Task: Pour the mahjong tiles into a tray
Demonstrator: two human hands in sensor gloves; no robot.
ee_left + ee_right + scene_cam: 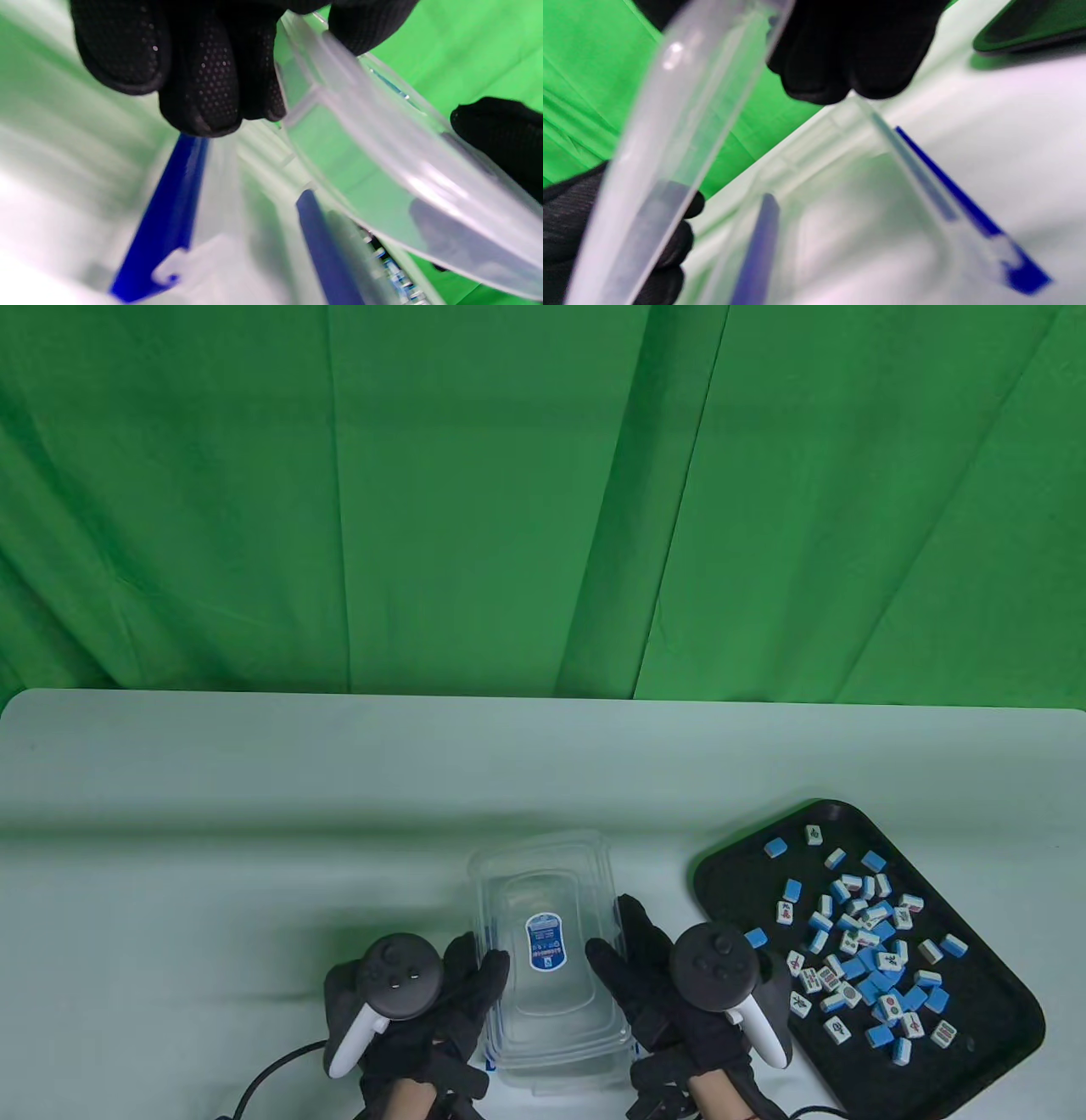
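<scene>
We hold a clear lid (545,937) over the clear box (551,1052) near the table's (254,814) front edge: our left hand (441,1001) grips its left rim, our right hand (657,984) its right, fingers pressed together. Mahjong tiles (865,950) lie in the black tray (730,891) just right, open table behind.

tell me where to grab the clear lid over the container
Take the clear lid by its two long edges, one hand from each side, as the left hand and right hand do now. It is flat, wide and thin-rimmed, so opposing edge grips keep it level over the container.
</scene>
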